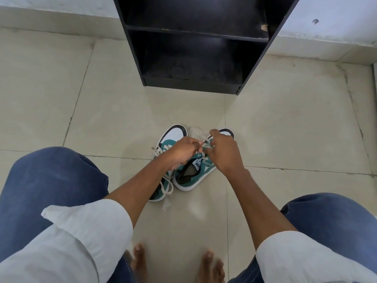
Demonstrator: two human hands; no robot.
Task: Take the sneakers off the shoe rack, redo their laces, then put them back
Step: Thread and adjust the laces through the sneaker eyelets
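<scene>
Two green sneakers with white toes and white soles stand side by side on the tiled floor, toes pointing away from me. Over the right sneaker point(191, 176), my left hand point(181, 151) and my right hand point(223, 153) each pinch its white lace point(206, 145) near the top eyelets. The left sneaker point(173, 135) is partly hidden under my left forearm, and its loose lace point(168, 187) trails by the heel. The black shoe rack point(195, 48) stands just beyond the shoes, both visible shelves bare.
My knees in blue jeans frame the shoes at left point(51, 180) and right point(330, 217), and my bare feet point(140, 260) rest on the floor below. A white wall point(326, 19) runs behind the rack. Beige tiled floor point(285, 123) spreads to both sides.
</scene>
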